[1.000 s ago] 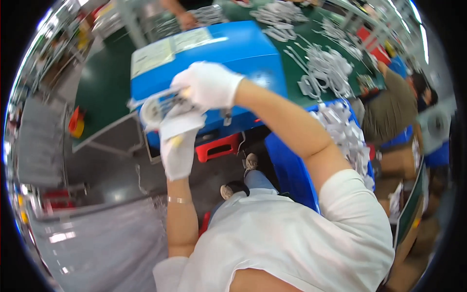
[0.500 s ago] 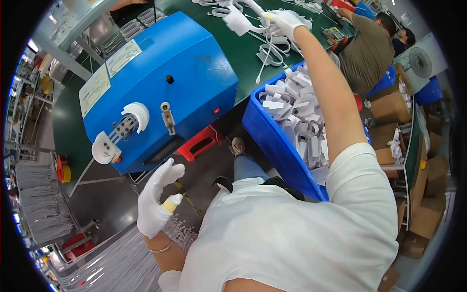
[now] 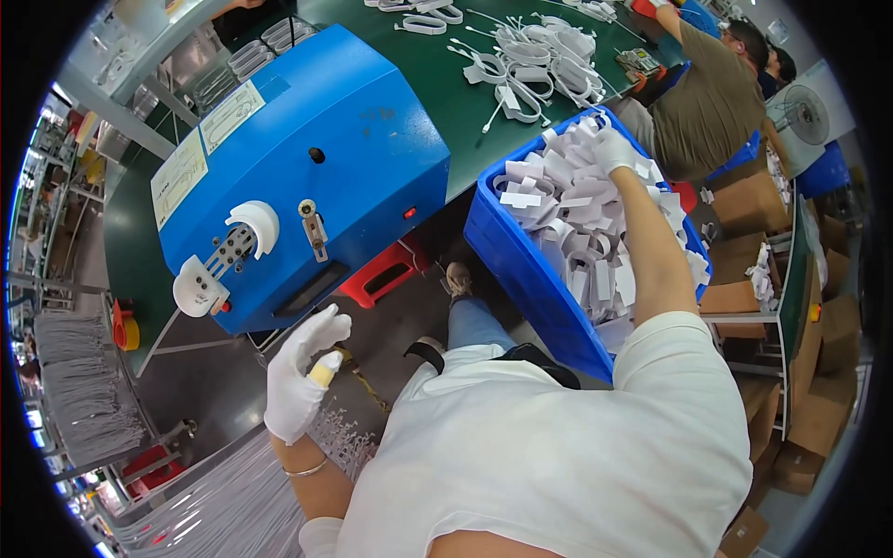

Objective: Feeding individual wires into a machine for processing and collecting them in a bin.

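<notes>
My right hand [image 3: 614,151], in a white glove, reaches into a blue bin [image 3: 530,279] full of white folded paper sleeves [image 3: 591,200]. Its fingers blend into the white pile, and I cannot tell whether they grip a sleeve. My left hand [image 3: 302,377], also gloved and with a yellow wrap on the thumb, hovers before the blue machine [image 3: 372,112]. Its fingers curve, thumb apart, holding nothing. On the machine's front are two white curved holders [image 3: 256,226] and a small metal roller arm [image 3: 313,231]. Coiled white cables [image 3: 535,65] lie on the green table [image 3: 446,93] behind the bin.
Many long white cables [image 3: 223,493] hang at my lower left, with a grey bundle [image 3: 88,381] farther left. A red stool [image 3: 381,274] stands beneath the machine. At the right are a co-worker [image 3: 712,102], cardboard boxes [image 3: 744,209] and a fan [image 3: 802,116].
My right hand has come down from the table, where it held a sleeved cable coil, into the bin. A coil now lies on the pile. My left hand has barely shifted.
</notes>
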{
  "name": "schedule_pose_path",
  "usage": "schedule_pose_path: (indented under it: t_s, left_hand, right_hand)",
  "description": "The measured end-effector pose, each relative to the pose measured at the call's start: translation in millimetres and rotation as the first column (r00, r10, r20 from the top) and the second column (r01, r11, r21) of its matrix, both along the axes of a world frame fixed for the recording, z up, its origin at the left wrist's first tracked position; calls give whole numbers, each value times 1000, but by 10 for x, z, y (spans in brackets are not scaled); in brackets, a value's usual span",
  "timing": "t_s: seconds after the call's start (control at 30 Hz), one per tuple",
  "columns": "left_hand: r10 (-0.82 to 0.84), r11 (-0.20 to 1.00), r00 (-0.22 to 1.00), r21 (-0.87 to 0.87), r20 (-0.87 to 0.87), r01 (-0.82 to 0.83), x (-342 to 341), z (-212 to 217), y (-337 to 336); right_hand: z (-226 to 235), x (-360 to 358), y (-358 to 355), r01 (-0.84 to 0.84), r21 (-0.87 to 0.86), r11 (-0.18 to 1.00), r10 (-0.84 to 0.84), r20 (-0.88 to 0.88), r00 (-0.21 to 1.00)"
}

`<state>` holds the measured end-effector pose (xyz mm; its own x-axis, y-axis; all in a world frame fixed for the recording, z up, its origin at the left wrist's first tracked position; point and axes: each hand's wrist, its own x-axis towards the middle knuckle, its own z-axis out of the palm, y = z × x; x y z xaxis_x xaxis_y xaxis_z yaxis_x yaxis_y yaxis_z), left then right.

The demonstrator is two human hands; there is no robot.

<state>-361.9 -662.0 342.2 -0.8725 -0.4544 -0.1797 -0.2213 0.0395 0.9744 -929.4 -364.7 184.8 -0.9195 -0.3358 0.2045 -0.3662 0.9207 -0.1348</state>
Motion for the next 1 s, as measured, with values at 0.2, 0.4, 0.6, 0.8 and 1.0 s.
schedule_pose_path:
  t_s: [0.2,0.4,0.6,0.8,1.0]
  left_hand:
    - [78,997,990,0,-118,-78,-106,50,54]
    - [144,982,946,-73,-290,-172,-362,286,101]
    - [337,806,788,-274,-516,-524,-757,442,187]
    - [519,381,467,-295,-716,-876,-407,340,-272]
    - [568,183,457,-436,-685,-881,-192,257,-680]
  right_hand:
    - [745,52,123,-83,-573,815,118,24,993]
    - [1637,1217,-850,-317,-753,576,612,140,779]
    - [2159,2909,-1825,-708,-653,269,873,-145,466]
    - [2212,3454,-2658,-875,-482,-54,785,-562,261]
    - [1812,3620,-3009,-699,-714,-39,839,-403,366]
